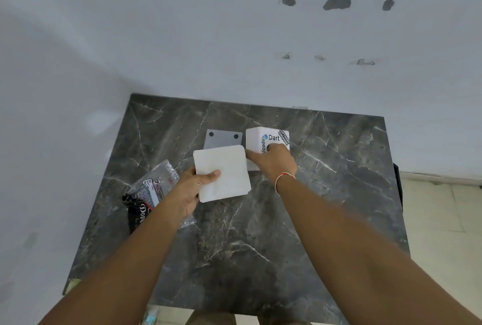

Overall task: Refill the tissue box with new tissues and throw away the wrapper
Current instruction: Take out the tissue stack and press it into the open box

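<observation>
Box [270,142]: white cube, stickers on its top face reading "Dart" and "code", a third sticker at the far right corner (black and white, text too small to read); stands on the table [260,233] toward the far edge, right of centre; its near side is partly hidden by the right hand.

Tissues [223,173]: white square stack, several plies showing at the near right corner; held just left of the box, tilted slightly, its right edge close to the box; whether it touches the table cannot be told.

Left hand [194,189]: grasping the tissues at their near left corner, thumb on top, fingers underneath.

Right hand [273,161]: resting on the box from the near side, fingers laid over the top and front, index finger stretched left toward the tissues; a thin orange-and-white band on the wrist; whether it grips or only steadies the box cannot be told.

Plate [223,139]: flat grey square with two dark dots near its far corners; lies on the table behind the tissues, which cover its near part; just left of the box.

Wrapper [151,189]: crumpled clear plastic with a black printed panel and a white label; lies on the table left of the left hand, partly under the wrist.

Table: dark grey marble with pale veins; set against a white wall [234,37] with a few chipped patches.
</observation>
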